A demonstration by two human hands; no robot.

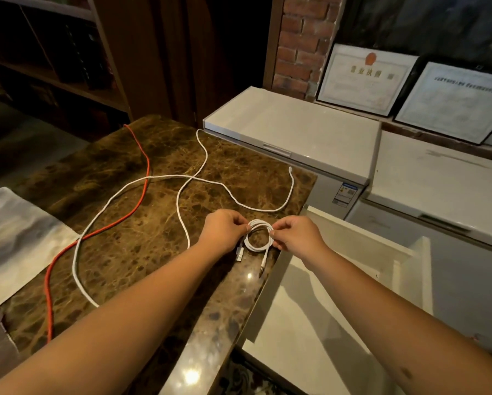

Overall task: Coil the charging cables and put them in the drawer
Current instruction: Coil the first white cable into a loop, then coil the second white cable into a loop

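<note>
Both hands, the left hand (224,229) and the right hand (294,233), pinched one small white coil (257,236) near the table's right edge, beside the open drawer (310,317) (nothing inside it). A long white cable (119,195) and a red cable (142,172) lay loose farther left, not coiled.

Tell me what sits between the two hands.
Head view: the coiled white cable, pinched by the left hand and right hand above the marble counter.

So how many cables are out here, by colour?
White: at least 2, the coiled white cable plus loose white cable, whose two runs may join under the forearm
Orange-red: 1, the orange-red cable
Total: at least 3
</note>
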